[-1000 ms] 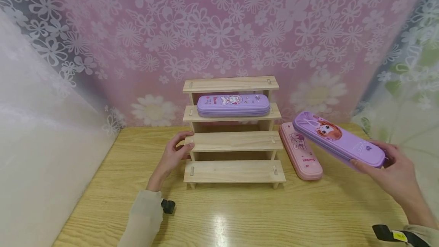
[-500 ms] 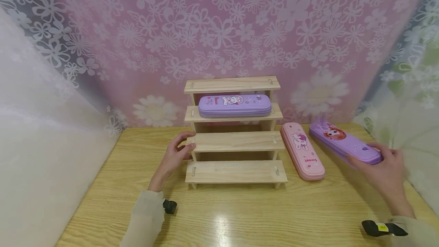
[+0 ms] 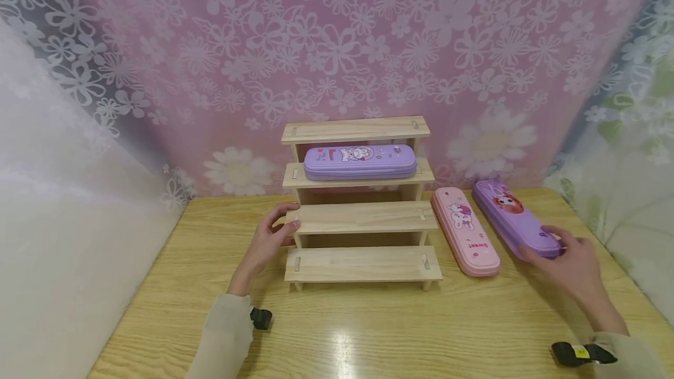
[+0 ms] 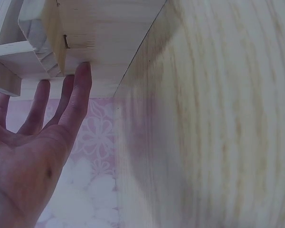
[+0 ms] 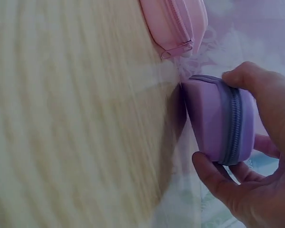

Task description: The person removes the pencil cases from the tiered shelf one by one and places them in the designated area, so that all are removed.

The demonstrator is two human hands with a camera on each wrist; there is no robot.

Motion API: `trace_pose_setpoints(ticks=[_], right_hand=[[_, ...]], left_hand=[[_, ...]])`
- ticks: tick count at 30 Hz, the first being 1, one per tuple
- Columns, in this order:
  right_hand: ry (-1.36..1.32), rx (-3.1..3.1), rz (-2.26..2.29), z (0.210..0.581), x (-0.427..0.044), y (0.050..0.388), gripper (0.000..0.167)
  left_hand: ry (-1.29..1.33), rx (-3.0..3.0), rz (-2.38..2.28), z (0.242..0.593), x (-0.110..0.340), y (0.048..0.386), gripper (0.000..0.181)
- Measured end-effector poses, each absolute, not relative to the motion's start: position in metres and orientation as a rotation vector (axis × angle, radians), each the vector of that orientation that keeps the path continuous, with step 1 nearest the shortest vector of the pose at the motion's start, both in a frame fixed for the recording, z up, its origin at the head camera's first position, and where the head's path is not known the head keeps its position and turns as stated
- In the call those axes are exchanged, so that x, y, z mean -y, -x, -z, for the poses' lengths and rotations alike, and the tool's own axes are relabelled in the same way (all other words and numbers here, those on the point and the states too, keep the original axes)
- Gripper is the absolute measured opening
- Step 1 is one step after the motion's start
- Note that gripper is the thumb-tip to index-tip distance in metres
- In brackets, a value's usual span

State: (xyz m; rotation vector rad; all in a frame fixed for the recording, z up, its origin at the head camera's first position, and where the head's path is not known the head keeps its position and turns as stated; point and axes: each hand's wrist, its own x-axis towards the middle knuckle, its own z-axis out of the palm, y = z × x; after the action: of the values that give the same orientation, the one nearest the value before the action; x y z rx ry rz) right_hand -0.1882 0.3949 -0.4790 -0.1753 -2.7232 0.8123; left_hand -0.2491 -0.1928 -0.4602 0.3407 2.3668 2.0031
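Note:
A four-tier wooden shelf (image 3: 363, 264) stands on the table, a purple bunny case (image 3: 360, 162) lying on its second tier from the top. My left hand (image 3: 267, 241) holds the left end of the third tier; in the left wrist view that hand (image 4: 42, 137) has its fingers around the wooden edge. My right hand (image 3: 571, 263) grips the near end of a purple case with a red-haired figure (image 3: 518, 218), right of a pink case (image 3: 466, 231). In the right wrist view the right hand (image 5: 256, 156) has thumb and fingers on opposite sides of the zippered purple case (image 5: 213, 118).
The wood-grain table (image 3: 337, 326) extends in front of the shelf. A pink floral backdrop (image 3: 342, 45) rises behind, with pale sheets at both sides. In the right wrist view, the pink case (image 5: 175, 23) lies close to the purple one.
My right hand has lowered the figure case and moved it left, closer beside the pink case. My left hand has stayed on the shelf.

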Motion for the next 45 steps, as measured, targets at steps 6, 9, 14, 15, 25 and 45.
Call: trace_pose_setpoints(ticks=[6, 9, 14, 15, 25, 45], right_hand=[[0.162, 2.790, -0.787, 0.483, -0.392, 0.186, 0.084], [0.158, 2.809, -0.783, 0.484, -0.392, 0.186, 0.085], [0.115, 2.800, -0.792, 0.483, -0.393, 0.187, 0.075], [0.114, 2.788, -0.799, 0.482, -0.392, 0.188, 0.072], [-0.028, 2.442, -0.841, 0.453, -0.354, 0.203, 0.052], [-0.398, 2.270, -0.969, 0.401, -0.260, 0.245, 0.056]], left_hand=[[-0.342, -2.368, -2.001, 0.458, 0.193, 0.248, 0.040], [-0.337, -2.367, -2.001, 0.457, 0.192, 0.247, 0.040], [-0.335, -2.374, -2.001, 0.459, 0.193, 0.247, 0.039], [-0.334, -2.376, -2.001, 0.459, 0.194, 0.247, 0.039], [-0.331, -2.365, -2.001, 0.457, 0.193, 0.247, 0.040], [-0.318, -2.363, -1.998, 0.457, 0.192, 0.247, 0.041]])
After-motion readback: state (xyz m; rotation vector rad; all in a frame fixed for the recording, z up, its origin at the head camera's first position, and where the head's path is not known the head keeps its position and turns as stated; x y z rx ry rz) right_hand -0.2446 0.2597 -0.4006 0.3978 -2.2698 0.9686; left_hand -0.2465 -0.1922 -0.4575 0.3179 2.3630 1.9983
